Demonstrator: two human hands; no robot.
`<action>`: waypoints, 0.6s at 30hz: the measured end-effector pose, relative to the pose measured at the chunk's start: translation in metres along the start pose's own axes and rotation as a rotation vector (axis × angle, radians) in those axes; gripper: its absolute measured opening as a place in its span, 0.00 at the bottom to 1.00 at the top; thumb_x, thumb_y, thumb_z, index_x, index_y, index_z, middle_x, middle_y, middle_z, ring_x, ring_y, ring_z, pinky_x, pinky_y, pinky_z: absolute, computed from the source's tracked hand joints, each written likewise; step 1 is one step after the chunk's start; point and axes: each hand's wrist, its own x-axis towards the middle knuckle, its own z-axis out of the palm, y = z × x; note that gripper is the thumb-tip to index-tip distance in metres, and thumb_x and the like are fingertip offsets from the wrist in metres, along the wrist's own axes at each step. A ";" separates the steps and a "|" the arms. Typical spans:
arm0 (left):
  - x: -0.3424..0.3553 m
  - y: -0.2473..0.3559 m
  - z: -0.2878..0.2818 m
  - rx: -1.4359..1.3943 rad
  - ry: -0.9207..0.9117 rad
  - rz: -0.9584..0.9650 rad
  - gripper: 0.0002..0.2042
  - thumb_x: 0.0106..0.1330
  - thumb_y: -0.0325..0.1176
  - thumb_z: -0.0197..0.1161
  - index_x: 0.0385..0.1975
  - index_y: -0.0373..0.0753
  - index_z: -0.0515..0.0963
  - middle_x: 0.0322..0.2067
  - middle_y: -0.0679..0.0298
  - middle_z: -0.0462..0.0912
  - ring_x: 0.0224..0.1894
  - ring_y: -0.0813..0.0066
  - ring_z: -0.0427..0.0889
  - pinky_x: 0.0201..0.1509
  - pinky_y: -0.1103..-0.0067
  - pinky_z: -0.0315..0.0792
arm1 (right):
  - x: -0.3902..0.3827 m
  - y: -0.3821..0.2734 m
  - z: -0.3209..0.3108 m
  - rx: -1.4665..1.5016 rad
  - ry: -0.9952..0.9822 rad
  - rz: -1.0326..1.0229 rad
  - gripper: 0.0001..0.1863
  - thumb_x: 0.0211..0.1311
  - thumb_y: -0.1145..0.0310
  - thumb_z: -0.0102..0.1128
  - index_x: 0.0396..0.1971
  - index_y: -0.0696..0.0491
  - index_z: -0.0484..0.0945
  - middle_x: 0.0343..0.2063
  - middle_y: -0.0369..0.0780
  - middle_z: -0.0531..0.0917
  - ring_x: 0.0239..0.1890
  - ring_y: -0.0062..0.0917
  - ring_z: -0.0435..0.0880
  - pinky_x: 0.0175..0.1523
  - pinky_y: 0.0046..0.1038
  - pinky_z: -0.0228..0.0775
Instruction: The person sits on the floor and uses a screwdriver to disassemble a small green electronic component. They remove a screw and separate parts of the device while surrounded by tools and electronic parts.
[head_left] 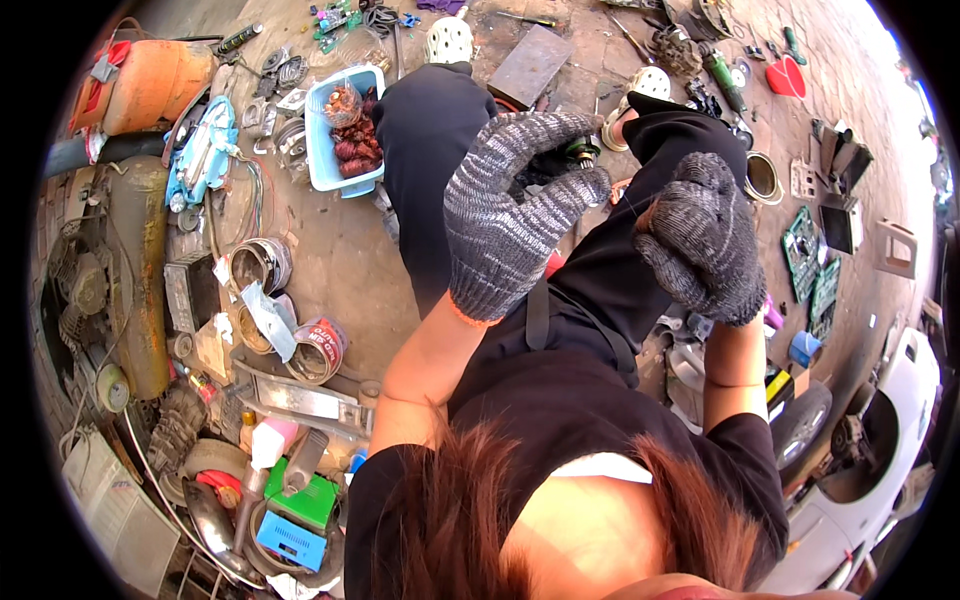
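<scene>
My left hand (508, 215), in a grey knitted glove, is raised above my lap. Its fingers and thumb curl round a dark part (582, 150) with a greenish, metallic end; most of it is hidden in the palm. Over my right thigh, my right hand (703, 235) in a matching glove is closed in a fist. A small brownish bit shows at its finger edge, too small to name. The two hands are apart. Left of my left knee stands a light blue basket (318, 150) with reddish-brown coils (357, 150) and a clear bag in it.
A flat metal block (530, 66) lies ahead between my feet. Several cans, including a red one (320, 350), and metal scrap crowd the left. A green angle grinder (722, 78), a red scoop (786, 77) and green circuit boards (801, 240) lie right. An orange tank (160, 85) stands far left.
</scene>
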 end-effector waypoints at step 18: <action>0.006 -0.009 -0.008 0.156 -0.056 0.128 0.20 0.50 0.16 0.68 0.45 0.31 0.78 0.42 0.61 0.78 0.42 0.77 0.79 0.46 0.82 0.76 | -0.009 0.003 0.007 0.173 -0.234 -0.105 0.11 0.47 0.69 0.66 0.33 0.52 0.78 0.32 0.41 0.79 0.39 0.44 0.76 0.53 0.46 0.63</action>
